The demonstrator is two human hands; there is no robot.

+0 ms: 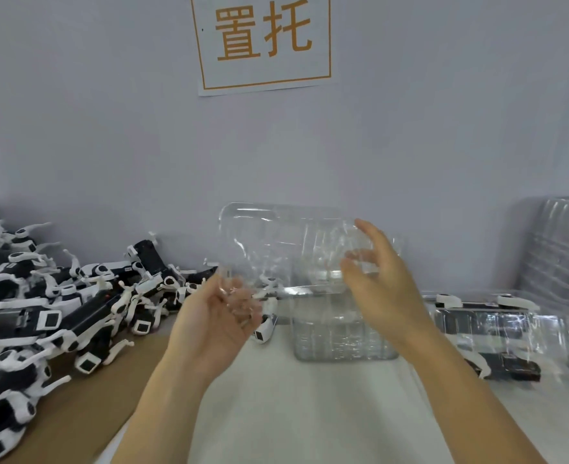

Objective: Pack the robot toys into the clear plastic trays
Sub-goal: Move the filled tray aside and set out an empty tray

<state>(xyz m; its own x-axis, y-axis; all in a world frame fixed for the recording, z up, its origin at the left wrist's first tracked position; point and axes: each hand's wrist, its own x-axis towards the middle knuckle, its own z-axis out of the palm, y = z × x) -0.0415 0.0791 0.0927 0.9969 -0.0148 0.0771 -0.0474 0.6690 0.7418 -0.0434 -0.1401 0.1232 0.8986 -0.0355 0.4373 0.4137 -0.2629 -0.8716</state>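
Observation:
A clear plastic tray [286, 242] is held up in the air in front of the wall, tilted toward me. My left hand [216, 313] grips its lower left edge, palm up, fingers curled behind the plastic. My right hand [376, 279] is at the tray's right side, fingers spread and bent on the plastic. A large heap of black and white robot toys [52, 306] lies on the left. One small robot toy [264, 329] lies just right of my left hand.
A stack of clear trays [343, 339] stands on the white table behind my hands. A packed tray with a robot toy [497, 336] lies at right, a tall tray stack [564, 249] behind it. Brown cardboard [85, 406] lies under the heap. A paper sign [263, 41] hangs on the wall.

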